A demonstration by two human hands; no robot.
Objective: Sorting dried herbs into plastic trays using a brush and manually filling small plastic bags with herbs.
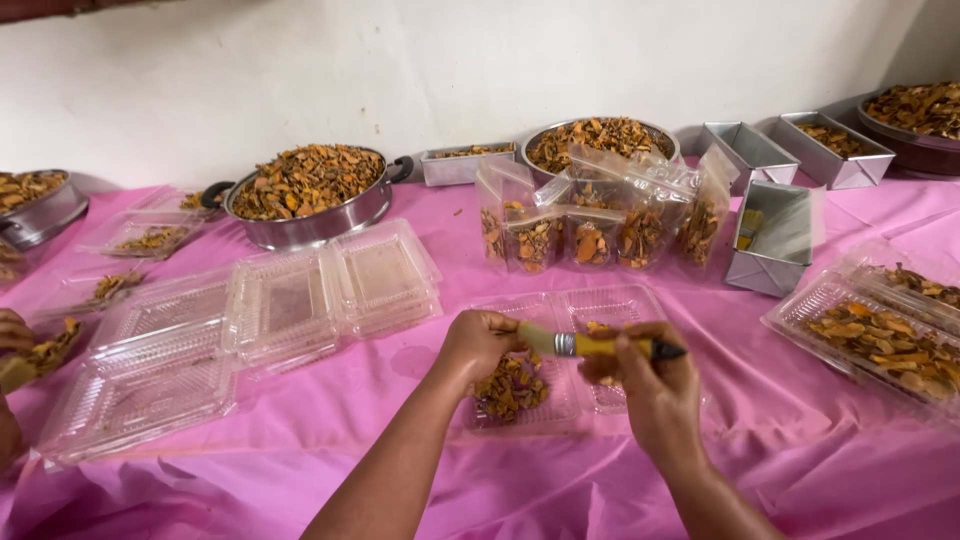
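Two hands meet over an open clear clamshell tray: right hand clamped around a yellow-handled brush; left hand closed, its hold on the bristles hard to tell.

Both of the person's forearms come up from the near edge of the table and are bare, with no sleeve reaching as far as the elbow on either side. The left hand has no ring, glove or bracelet that I can see, and its wrist is bare too. The right hand is the same: uncovered fingers, short plain nails, no watch or band at the wrist.
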